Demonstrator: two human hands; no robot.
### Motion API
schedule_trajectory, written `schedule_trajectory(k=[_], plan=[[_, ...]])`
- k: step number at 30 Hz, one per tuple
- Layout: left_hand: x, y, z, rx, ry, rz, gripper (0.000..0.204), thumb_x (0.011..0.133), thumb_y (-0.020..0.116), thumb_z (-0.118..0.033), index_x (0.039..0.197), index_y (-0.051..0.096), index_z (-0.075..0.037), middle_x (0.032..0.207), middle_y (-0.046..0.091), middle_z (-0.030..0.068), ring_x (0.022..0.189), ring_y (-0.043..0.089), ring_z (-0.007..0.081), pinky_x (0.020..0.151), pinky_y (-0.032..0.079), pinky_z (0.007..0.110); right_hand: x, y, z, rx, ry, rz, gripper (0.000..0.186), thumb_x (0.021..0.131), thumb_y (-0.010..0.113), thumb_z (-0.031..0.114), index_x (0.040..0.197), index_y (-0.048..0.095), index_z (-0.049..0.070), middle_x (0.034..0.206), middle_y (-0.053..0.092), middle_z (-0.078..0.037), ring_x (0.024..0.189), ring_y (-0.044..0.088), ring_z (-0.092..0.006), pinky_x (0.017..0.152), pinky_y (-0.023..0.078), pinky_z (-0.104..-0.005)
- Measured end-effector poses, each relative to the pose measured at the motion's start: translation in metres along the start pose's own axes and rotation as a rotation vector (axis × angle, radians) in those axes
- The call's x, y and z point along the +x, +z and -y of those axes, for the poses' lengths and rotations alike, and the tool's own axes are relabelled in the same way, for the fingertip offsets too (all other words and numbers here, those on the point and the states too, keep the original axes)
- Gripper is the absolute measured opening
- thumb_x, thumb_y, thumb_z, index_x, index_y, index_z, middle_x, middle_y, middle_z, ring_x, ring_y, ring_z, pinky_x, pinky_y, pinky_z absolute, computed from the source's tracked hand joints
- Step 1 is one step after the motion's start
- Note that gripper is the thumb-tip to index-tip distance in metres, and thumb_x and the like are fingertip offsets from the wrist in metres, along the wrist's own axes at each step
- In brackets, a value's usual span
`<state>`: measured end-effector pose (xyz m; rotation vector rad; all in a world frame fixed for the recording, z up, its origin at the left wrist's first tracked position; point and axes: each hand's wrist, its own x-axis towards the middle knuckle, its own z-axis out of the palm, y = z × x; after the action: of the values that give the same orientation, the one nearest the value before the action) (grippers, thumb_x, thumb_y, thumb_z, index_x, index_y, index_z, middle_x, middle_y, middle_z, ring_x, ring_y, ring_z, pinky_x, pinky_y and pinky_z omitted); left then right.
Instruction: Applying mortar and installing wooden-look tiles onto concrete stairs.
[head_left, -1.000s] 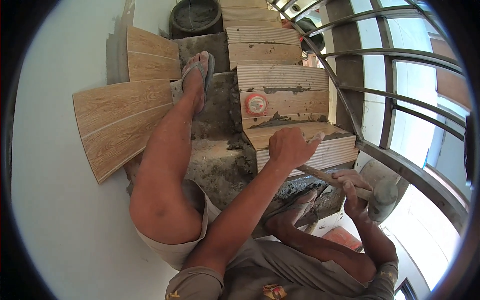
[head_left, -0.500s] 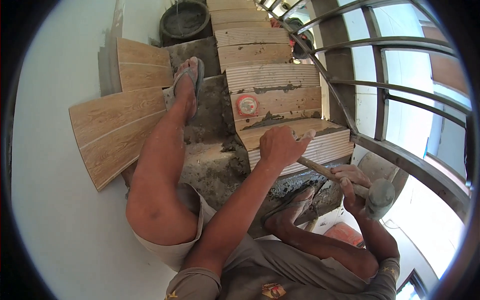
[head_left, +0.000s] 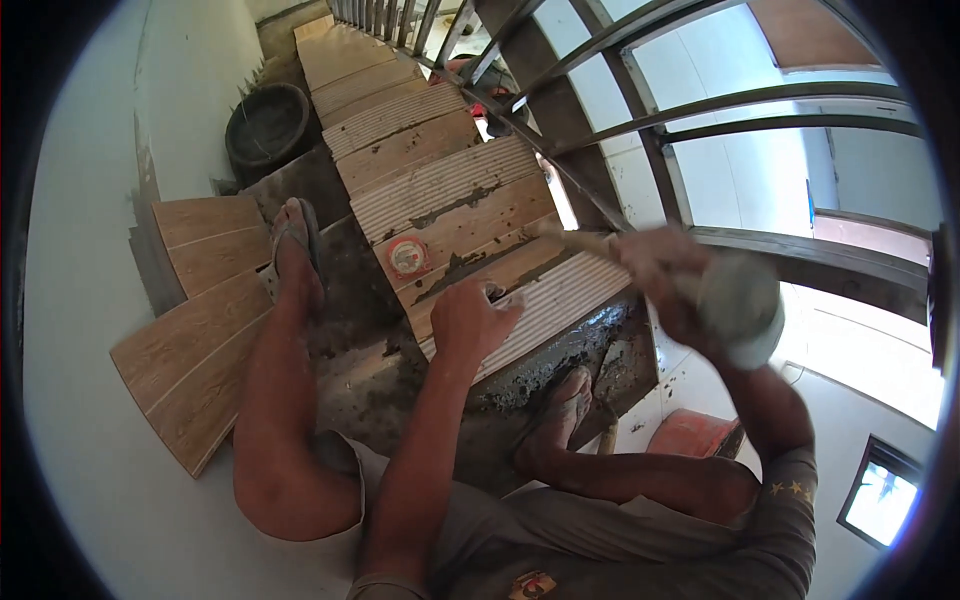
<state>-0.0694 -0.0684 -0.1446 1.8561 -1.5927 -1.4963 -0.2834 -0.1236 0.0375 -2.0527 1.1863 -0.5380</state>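
Observation:
My right hand [head_left: 668, 275] is wrapped round the wooden handle of a mallet [head_left: 742, 308], close to its thick grey head. Both are blurred by motion, and the handle's free end points left over the step. My left hand [head_left: 466, 325] is above the edge of the nearest wood-look stair tile [head_left: 545, 310], whose ridged strip faces me. Its fingers are curled, and what they hold, if anything, cannot be made out. Just beyond it, a round red-rimmed thing with a pale face, like a tape measure [head_left: 408, 258], rests on the tiled step. Wet mortar [head_left: 560, 350] shows below the tile.
Several tiled steps [head_left: 375, 95] climb away, smeared with mortar. Loose wood-look tiles [head_left: 205, 340] lean by the left wall, beside my sandalled foot. Farther up stands a black tub [head_left: 267, 130]. A metal railing [head_left: 650, 140] bounds the right side; a reddish container [head_left: 695, 435] sits below.
The mallet has risen up and away in my right hand, its handle now apart from my left hand. My left hand appears farther left, and the whole view has turned.

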Motion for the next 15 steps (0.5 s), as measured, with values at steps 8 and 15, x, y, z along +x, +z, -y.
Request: schedule_trajectory(k=[8,15], plan=[[-0.002,0.011,0.006,0.073,-0.006,-0.034,0.049,0.076,0.086,-0.045,0.113,0.079,-0.013,0.098,0.077,0.0167,0.093,0.074,0.0360,0.084,0.057,0.045,0.152,0.008,-0.041,-0.295,0.162,0.096,0.041,0.103,0.063,0.038,0.120,0.062,0.001,0.089,0.068,-0.010,0.079,0.065,-0.0238,0.078,0.053,-0.0394],[-0.002,0.013,0.004,0.119,0.002,-0.068,0.046,0.078,0.084,-0.044,0.113,0.078,-0.015,0.097,0.077,0.0141,0.092,0.073,0.0351,0.082,0.057,0.046,0.177,0.072,-0.116,-0.663,0.284,0.489,0.027,0.099,0.061,0.025,0.114,0.062,0.003,0.097,0.072,-0.021,0.088,0.071,-0.0389,0.078,0.056,-0.0498]])
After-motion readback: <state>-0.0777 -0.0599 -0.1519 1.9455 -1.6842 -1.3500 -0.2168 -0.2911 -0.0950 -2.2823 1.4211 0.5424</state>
